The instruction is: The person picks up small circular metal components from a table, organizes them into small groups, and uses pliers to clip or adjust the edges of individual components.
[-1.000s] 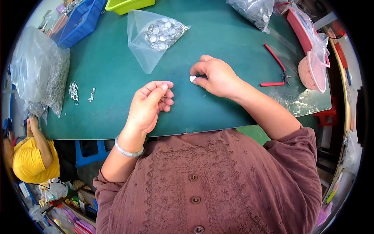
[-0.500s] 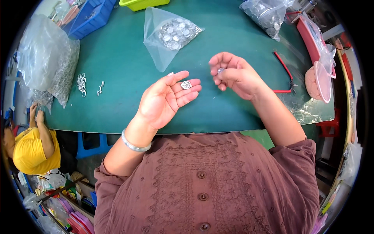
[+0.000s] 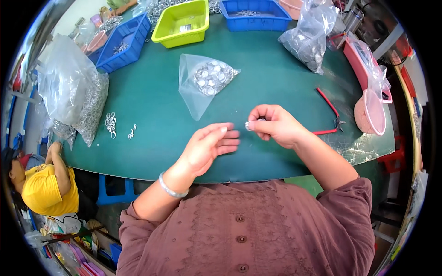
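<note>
My right hand [image 3: 277, 126] pinches a small round silver disc [image 3: 248, 125] between thumb and fingertips; another silvery bit shows among its curled fingers. Facing it, a short gap away, is my left hand [image 3: 209, 146], its fingers stretched out and slightly blurred. I see nothing in that palm. Beyond both hands lies a clear plastic bag [image 3: 192, 96] with many silver discs [image 3: 212, 78] spilling toward its open end. Red-handled pliers [image 3: 335, 120] lie spread on the green table [image 3: 258, 55], to the right of my right hand.
Silver rings [image 3: 110, 125] and small metal pieces [image 3: 132, 132] lie at left, beside a large clear bag of rings [image 3: 92, 101]. Yellow-green [image 3: 182, 41] and blue [image 3: 258, 24] bins stand at the back. A pink basket [image 3: 368, 112] sits at right. A person in yellow [image 3: 48, 188] works at far left.
The view has tilted up, showing more of the back bins. The disc that lay on my left fingers is no longer seen there; my right hand now holds a disc at its fingertips.
</note>
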`<act>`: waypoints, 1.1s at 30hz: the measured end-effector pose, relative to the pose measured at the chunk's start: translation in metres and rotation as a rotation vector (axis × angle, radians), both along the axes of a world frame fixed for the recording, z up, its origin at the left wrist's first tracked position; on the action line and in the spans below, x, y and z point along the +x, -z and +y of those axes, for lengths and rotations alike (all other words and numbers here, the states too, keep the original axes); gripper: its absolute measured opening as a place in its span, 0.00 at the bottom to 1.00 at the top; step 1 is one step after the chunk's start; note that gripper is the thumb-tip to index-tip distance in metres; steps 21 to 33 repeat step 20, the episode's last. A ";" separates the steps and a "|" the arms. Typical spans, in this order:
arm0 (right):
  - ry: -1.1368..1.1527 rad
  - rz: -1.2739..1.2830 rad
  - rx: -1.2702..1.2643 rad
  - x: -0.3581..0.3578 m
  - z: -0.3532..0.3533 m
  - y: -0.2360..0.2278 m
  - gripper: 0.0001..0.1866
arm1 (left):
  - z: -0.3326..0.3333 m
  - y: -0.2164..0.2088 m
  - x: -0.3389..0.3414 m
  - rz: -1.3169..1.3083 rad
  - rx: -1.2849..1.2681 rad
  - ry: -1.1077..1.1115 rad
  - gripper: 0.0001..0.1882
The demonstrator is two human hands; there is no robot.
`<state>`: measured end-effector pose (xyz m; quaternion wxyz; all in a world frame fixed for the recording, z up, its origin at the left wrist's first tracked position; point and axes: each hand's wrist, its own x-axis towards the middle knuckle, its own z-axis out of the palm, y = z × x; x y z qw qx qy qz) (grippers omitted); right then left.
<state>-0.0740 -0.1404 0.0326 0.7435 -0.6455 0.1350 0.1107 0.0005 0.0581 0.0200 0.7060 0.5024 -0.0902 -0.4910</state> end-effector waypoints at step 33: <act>0.477 -0.248 0.194 0.179 -0.153 -0.040 0.10 | -0.030 0.028 0.127 -1.584 0.305 -0.257 0.18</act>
